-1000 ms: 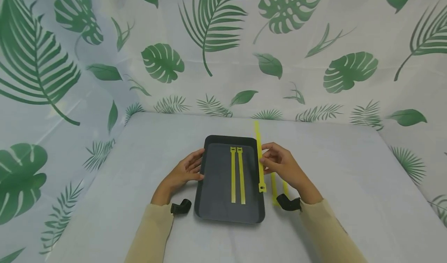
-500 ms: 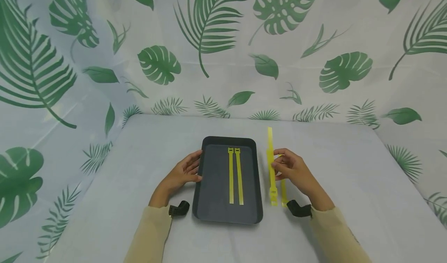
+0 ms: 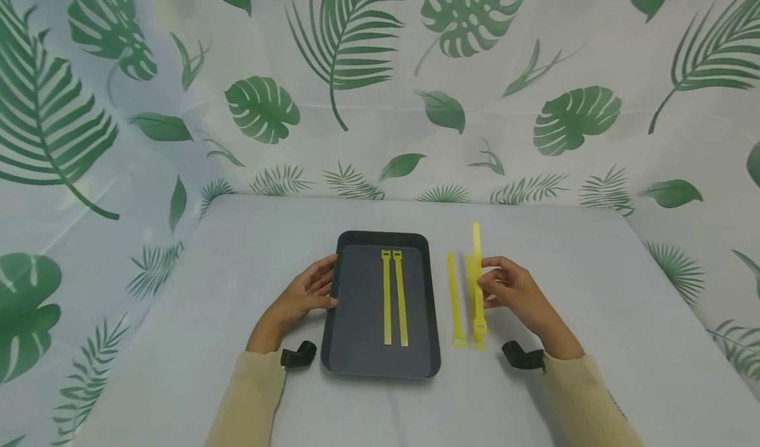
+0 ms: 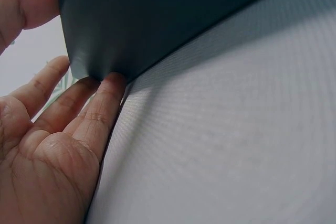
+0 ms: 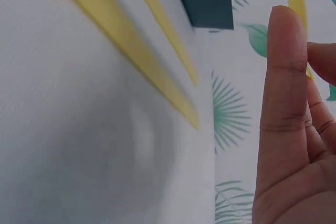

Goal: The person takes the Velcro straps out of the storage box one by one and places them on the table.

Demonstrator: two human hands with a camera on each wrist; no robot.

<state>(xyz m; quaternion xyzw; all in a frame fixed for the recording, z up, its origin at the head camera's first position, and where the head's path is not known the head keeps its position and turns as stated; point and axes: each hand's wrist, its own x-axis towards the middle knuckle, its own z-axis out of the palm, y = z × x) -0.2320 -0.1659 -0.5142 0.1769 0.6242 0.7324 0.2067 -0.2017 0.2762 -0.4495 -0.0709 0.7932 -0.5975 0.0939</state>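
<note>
In the head view a dark grey tray (image 3: pixel 328 358) lies on the table, holding two yellow cable straps (image 3: pixel 387 302) side by side in its right half. My left hand (image 3: pixel 301 297) rests against the tray's left side, its fairly straight fingertips (image 4: pixel 113 85) touching the wall in the left wrist view. My right hand (image 3: pixel 515 292) pinches another yellow cable strap (image 3: pixel 477 256) upright between thumb and fingers, slotted end down. Beneath that strap, partly hidden, lies a yellow strap (image 3: pixel 470 275) on the table. One more yellow strap (image 3: pixel 454 295) lies between it and the tray.
A white cloth (image 3: pixel 249 236) covers the table. Behind it hangs a white curtain (image 3: pixel 368 137) printed with green leaves. Small black wrist cameras (image 3: pixel 299 355) stick out from both beige sleeves (image 3: pixel 243 394).
My right hand, pinching the strap, has moved right from the tray's right rim to over the straps on the table. My left hand stays at the tray. The view has shifted slightly.
</note>
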